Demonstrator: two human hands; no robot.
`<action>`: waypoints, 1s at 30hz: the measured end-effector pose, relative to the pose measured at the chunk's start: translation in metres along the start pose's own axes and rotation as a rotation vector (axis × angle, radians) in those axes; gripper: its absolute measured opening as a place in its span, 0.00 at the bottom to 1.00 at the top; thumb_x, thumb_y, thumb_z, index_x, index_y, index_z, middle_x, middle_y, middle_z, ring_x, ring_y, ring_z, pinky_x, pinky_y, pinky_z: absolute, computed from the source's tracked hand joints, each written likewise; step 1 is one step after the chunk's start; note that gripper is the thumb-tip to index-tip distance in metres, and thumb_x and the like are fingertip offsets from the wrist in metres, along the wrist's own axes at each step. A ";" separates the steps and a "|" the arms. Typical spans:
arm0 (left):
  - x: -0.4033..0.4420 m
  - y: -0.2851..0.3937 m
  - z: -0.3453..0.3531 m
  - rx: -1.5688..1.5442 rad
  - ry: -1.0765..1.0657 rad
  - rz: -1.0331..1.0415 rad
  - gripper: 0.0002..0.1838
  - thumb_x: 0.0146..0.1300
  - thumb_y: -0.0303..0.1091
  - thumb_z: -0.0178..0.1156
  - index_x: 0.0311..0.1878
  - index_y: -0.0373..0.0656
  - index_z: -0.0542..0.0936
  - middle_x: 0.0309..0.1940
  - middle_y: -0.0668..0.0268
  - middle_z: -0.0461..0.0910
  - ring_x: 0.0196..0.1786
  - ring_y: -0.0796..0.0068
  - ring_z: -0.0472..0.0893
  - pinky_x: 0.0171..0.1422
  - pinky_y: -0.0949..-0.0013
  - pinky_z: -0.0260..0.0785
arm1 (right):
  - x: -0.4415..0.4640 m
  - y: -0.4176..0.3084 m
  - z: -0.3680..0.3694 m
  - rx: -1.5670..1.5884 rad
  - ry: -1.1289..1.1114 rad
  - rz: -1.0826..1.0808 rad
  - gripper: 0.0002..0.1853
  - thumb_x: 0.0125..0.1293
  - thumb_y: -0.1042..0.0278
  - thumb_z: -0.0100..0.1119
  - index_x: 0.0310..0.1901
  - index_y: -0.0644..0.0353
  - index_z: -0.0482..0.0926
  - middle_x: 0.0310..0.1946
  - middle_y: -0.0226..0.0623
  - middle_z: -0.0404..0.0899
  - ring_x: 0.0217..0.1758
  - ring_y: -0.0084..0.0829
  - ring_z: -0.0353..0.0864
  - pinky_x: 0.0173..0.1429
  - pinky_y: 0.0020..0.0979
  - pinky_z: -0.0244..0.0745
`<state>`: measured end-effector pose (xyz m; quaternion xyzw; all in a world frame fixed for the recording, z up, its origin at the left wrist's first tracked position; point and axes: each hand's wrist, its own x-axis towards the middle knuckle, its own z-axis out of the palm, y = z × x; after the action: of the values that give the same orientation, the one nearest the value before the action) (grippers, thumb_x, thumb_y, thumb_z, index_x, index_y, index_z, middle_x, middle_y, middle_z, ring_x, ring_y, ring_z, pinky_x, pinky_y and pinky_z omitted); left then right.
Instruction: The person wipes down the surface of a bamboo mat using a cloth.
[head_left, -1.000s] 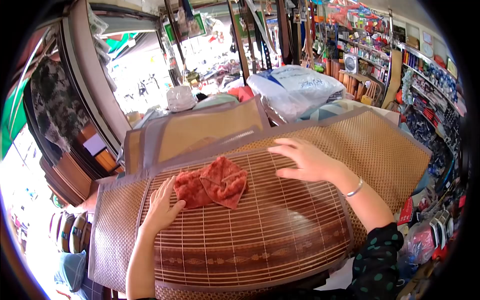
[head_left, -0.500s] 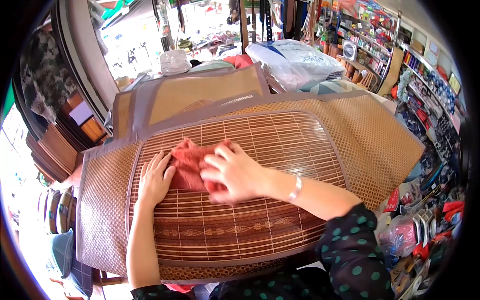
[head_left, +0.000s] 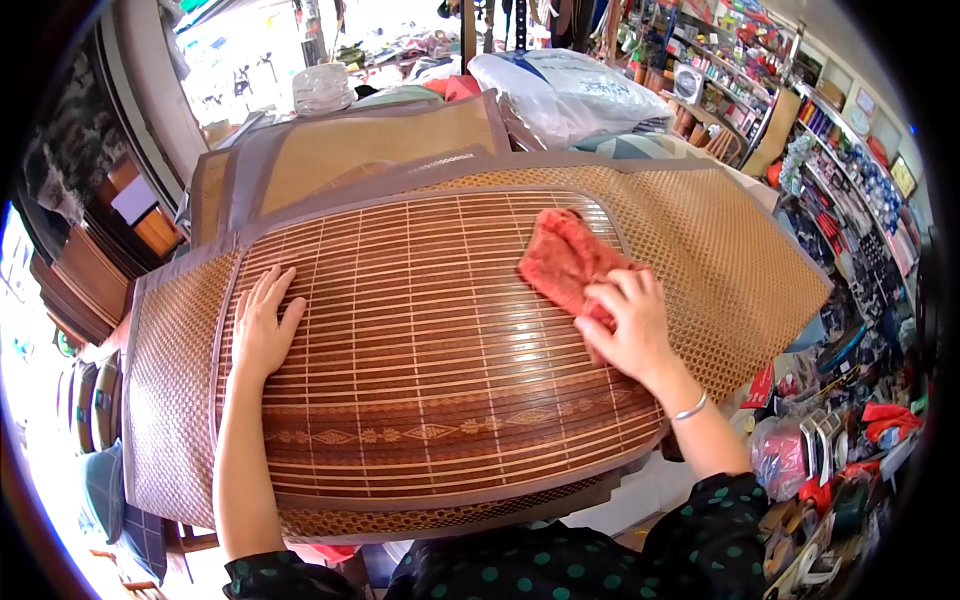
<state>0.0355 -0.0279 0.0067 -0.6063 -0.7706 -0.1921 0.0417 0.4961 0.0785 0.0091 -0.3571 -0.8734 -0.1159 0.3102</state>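
Note:
A brown bamboo slat mat (head_left: pixel 400 300) with a patterned darker band lies on top of a larger tan woven mat (head_left: pixel 720 260). My left hand (head_left: pixel 264 322) rests flat on the left end of the slats, fingers stretched out and holding nothing. Bunched under the fingers of my right hand (head_left: pixel 632 318) is a red cloth (head_left: pixel 568 258), which lies against the slats near the mat's right end. The cloth's far part spreads out beyond my fingertips, and its near part is hidden by my hand.
Another tan mat (head_left: pixel 350 160) lies behind, beside a plastic-wrapped bundle (head_left: pixel 570 100). Shelves with many small goods (head_left: pixel 850 170) line the right side. Packed wares (head_left: pixel 800 450) crowd the lower right, and cushions (head_left: pixel 100 490) sit at the lower left.
My right hand has carried the red cloth rightward across the slats, from beside my left hand to the right end. The view has shifted slightly, while my left hand stays on the mat's left end.

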 end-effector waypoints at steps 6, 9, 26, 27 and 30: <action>0.001 -0.006 0.007 0.028 0.029 -0.137 0.29 0.71 0.53 0.51 0.71 0.51 0.71 0.74 0.57 0.64 0.76 0.56 0.61 0.81 0.55 0.48 | -0.053 -0.104 -0.030 0.348 -0.205 -0.462 0.16 0.53 0.49 0.67 0.42 0.42 0.81 0.47 0.27 0.73 0.48 0.32 0.70 0.52 0.42 0.65; 0.000 -0.012 0.011 0.029 0.090 -0.191 0.27 0.72 0.50 0.52 0.69 0.47 0.73 0.71 0.53 0.67 0.75 0.53 0.64 0.78 0.56 0.54 | -0.057 -0.089 -0.034 0.419 -0.184 -0.474 0.15 0.53 0.52 0.69 0.41 0.44 0.81 0.46 0.27 0.74 0.47 0.33 0.70 0.51 0.40 0.66; -0.005 -0.006 0.012 0.043 0.111 -0.206 0.27 0.72 0.48 0.51 0.69 0.45 0.73 0.71 0.51 0.67 0.74 0.54 0.64 0.79 0.56 0.50 | -0.039 -0.068 -0.041 0.418 -0.202 -0.466 0.12 0.56 0.52 0.66 0.36 0.48 0.79 0.39 0.32 0.74 0.51 0.37 0.72 0.57 0.44 0.64; -0.005 -0.006 0.011 0.040 0.111 -0.208 0.27 0.72 0.48 0.51 0.69 0.45 0.73 0.71 0.51 0.67 0.75 0.54 0.64 0.79 0.56 0.50 | -0.037 -0.075 -0.038 0.479 -0.202 -0.503 0.13 0.56 0.52 0.66 0.35 0.49 0.79 0.39 0.32 0.74 0.53 0.37 0.72 0.58 0.45 0.64; -0.006 -0.006 0.007 0.022 0.067 -0.145 0.27 0.72 0.47 0.51 0.69 0.44 0.72 0.72 0.50 0.66 0.75 0.52 0.62 0.80 0.53 0.47 | -0.006 -0.057 -0.025 0.403 -0.184 -0.405 0.15 0.54 0.51 0.68 0.37 0.50 0.80 0.39 0.36 0.74 0.55 0.41 0.71 0.60 0.45 0.64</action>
<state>0.0322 -0.0318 -0.0035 -0.5417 -0.8126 -0.2064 0.0601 0.4710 0.0235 0.0255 -0.1158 -0.9566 0.0333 0.2652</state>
